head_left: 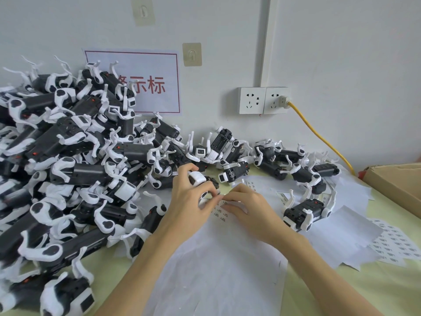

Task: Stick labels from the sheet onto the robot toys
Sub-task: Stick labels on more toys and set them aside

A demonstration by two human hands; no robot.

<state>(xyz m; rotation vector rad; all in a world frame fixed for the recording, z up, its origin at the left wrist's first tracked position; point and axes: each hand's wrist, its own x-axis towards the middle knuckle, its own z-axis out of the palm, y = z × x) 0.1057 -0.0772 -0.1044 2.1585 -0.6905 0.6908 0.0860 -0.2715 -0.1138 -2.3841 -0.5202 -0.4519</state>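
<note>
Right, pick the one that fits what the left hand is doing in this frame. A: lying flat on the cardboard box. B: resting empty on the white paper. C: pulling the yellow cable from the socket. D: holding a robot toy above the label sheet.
D: the left hand has its fingers curled round a black-and-white robot toy, just above the label sheet where the right hand works.
</note>
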